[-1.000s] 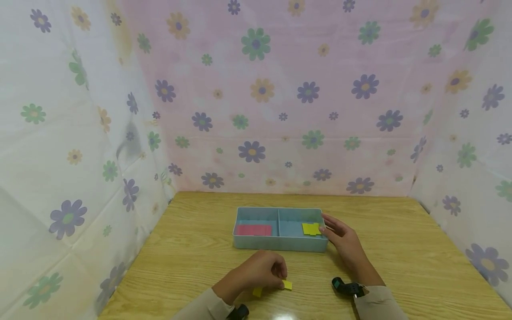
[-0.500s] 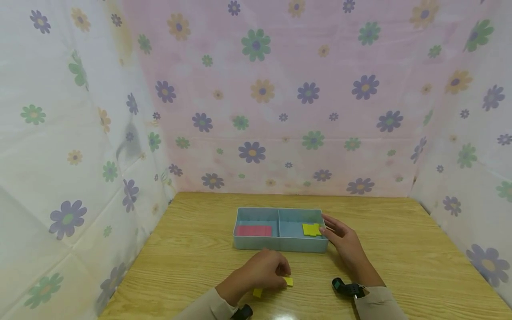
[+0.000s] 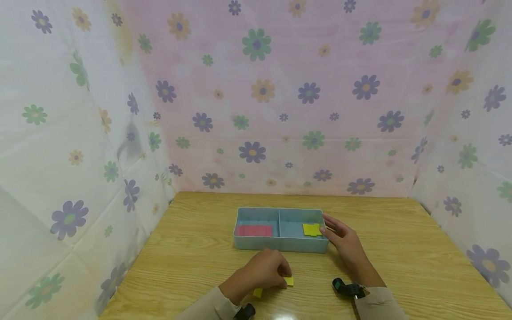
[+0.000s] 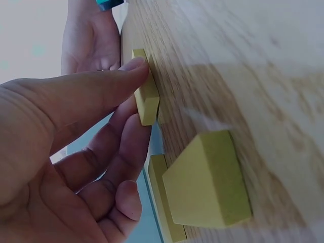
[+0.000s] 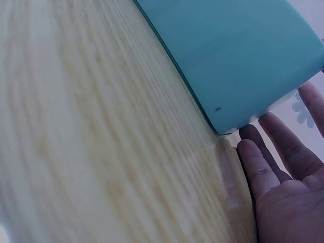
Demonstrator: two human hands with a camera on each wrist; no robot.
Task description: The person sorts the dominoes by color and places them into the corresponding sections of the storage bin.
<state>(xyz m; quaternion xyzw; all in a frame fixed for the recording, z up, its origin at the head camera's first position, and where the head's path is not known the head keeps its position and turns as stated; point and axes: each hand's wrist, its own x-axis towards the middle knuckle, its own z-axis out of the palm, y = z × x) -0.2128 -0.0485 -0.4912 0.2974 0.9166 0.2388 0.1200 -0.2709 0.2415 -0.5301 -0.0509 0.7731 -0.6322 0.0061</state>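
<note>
My left hand (image 3: 266, 270) is low over the table in front of the box. Its thumb and fingers pinch a small flat yellow block (image 4: 148, 104) at the wood. Two more yellow pieces are near that hand: a thick slant-sided block (image 4: 200, 185) and a thinner yellow block (image 4: 163, 190) behind it. In the head view the left hand hides part of this group. My right hand (image 3: 347, 246) holds the right end of a light blue divided box (image 3: 256, 243), thumb over the rim, fingers along the outer end wall.
Flat pink pieces (image 3: 254, 230) lie in the box's left compartment, and yellow pieces (image 3: 311, 229) in the right one. The wooden table (image 3: 192, 249) is enclosed by flowered cloth (image 3: 280, 146) at the back and both sides.
My left hand has shifted slightly to the right, its fingertips closing in on the yellow block. The right hand and the box have stayed where they were.
</note>
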